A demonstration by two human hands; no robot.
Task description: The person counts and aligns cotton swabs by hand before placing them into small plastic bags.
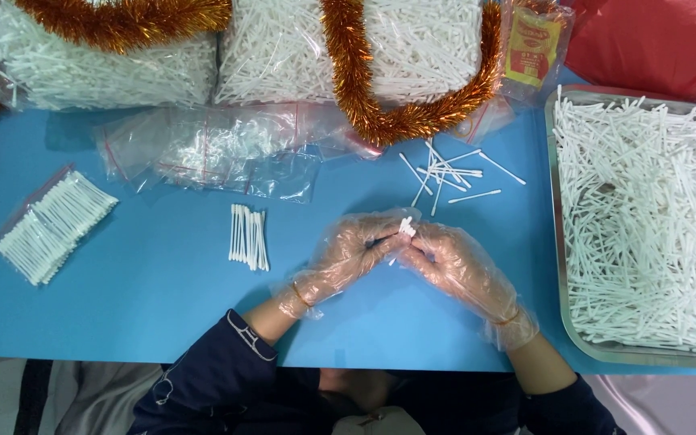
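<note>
Blue table carries loose swabs; both gloved hands, left and right, pinch a small bundle of cotton swabs, light, thin, bendable, probably best gripped mid-stick.

Small packing workbench: blue table, bulk swab bags, steel tray.

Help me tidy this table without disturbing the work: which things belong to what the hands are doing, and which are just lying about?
In use:
left hand and right hand, both in clear gloves, pinching a small bunch of white sticks
loose sticks
aligned row of sticks
steel tray heaped with sticks
empty zip bags

Lying about:
orange tinsel
red bag
yellow packet
</note>
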